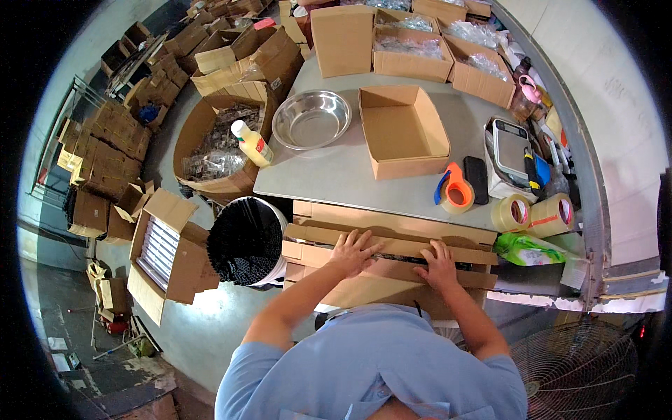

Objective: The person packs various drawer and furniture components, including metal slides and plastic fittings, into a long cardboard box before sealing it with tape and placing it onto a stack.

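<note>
A long brown cardboard box (pixel 392 289) stands right before my body, against the near edge of the table. Its long top flaps are partly folded in, and a narrow gap between them shows something dark that I cannot make out. My left hand (pixel 355 254) lies on the flaps left of the middle, fingers spread. Farther right, my right hand (pixel 439 267) rests on the same flaps with its fingers apart and slightly bent. Neither hand holds anything. Just left of the box, a white bucket (pixel 276 238) is packed with black rods.
The grey table (pixel 315 178) bears a steel bowl (pixel 311 119), an open carton (pixel 404 133), an orange tape dispenser (pixel 458 190), a phone (pixel 476 179), a scale (pixel 511 148) and tape rolls (pixel 549 214). A bottle (pixel 251 143) stands at its left edge. A fan (pixel 577 371) is behind right.
</note>
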A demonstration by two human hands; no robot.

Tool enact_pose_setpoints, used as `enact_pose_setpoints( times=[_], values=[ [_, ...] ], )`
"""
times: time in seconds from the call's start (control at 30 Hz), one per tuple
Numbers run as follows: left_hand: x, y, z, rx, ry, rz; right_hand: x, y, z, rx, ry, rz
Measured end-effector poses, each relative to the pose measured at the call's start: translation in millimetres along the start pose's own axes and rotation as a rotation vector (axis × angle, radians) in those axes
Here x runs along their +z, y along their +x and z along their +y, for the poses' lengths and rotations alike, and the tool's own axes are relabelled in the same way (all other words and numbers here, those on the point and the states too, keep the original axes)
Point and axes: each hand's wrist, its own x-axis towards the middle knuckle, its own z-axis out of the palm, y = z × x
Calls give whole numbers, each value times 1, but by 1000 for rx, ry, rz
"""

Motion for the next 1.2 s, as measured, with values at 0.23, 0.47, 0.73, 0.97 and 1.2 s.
enact_pose_setpoints(
  times=[0.23, 0.47, 0.73, 0.97, 1.2],
  values=[
    [-1, -20, 25, -106, -72, -137, 27, -21, -13, 19, -108, 34],
    [-2, -12, 20, -108, -88, -159, 19, -13, -7, -6, -131, -49],
    [-3, -87, -13, -537, -115, 302, -29, -7, -19, 119, -108, -440],
    [-53, -75, -75, -955, -107, -184, -31, -8, -22, 102, -123, -440],
    [-19, -53, -88, -845, -166, -753, -23, -13, -22, 85, -186, -399]
  ],
)
